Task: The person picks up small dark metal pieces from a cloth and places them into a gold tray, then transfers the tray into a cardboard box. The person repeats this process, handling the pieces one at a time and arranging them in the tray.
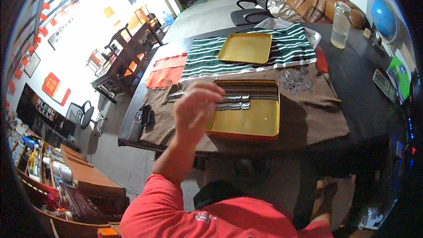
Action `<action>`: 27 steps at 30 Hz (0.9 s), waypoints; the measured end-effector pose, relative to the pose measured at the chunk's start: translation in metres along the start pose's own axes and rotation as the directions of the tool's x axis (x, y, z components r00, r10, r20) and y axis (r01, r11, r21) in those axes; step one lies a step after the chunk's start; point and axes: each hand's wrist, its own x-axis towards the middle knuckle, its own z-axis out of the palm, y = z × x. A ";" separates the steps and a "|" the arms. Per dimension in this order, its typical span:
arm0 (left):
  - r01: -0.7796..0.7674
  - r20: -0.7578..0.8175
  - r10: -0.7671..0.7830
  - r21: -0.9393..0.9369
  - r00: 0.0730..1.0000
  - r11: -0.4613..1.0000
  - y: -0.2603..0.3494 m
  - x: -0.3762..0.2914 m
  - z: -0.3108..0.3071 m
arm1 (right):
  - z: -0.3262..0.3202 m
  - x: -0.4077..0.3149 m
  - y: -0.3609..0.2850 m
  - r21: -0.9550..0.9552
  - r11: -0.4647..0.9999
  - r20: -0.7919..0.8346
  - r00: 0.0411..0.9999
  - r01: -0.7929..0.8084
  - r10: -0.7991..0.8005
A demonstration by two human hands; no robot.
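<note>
My left hand [198, 105], blurred and with bent fingers, is raised over the left edge of a gold-coloured metal tin [244, 120]. Whether it holds something small cannot be told. Rows of thin dark and silvery metal pieces [234, 102] lie in the tin's upper part. More strips [175, 97] lie on the brown cloth [157, 114], left of the hand. A pile of small grey pieces [295, 81] sits on the cloth, right of the tin. My right hand [329, 190] is low at the right, in shadow below the table; its fingers are unclear.
Behind the tin, its gold lid [245, 48] rests on a green striped cloth [201, 62]. A red cloth [167, 71] and a dark object [145, 115] are at the left. A plastic jug [340, 26], a calculator [383, 84] and a globe [384, 18] stand or lie at the right.
</note>
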 end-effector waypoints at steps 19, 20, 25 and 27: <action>0.983 0.863 -0.496 -0.161 0.099 -0.085 -0.023 -0.186 0.232 | -0.205 -0.089 -0.146 0.904 0.428 0.071 0.979 0.017 -0.189; 0.978 0.848 -0.524 -0.171 0.082 -0.124 -0.023 -0.190 0.234 | -0.225 -0.094 -0.174 0.904 0.424 0.163 0.966 -0.065 -0.201; 0.872 0.814 -0.545 -0.404 0.204 -0.278 -0.021 -0.199 0.231 | -0.285 -0.110 -0.285 0.781 0.568 0.041 0.886 0.260 -0.462; 0.773 0.798 -0.487 -0.544 0.355 -0.326 -0.023 -0.197 0.225 | -0.298 -0.116 -0.313 0.640 0.606 -0.077 0.824 0.473 -0.562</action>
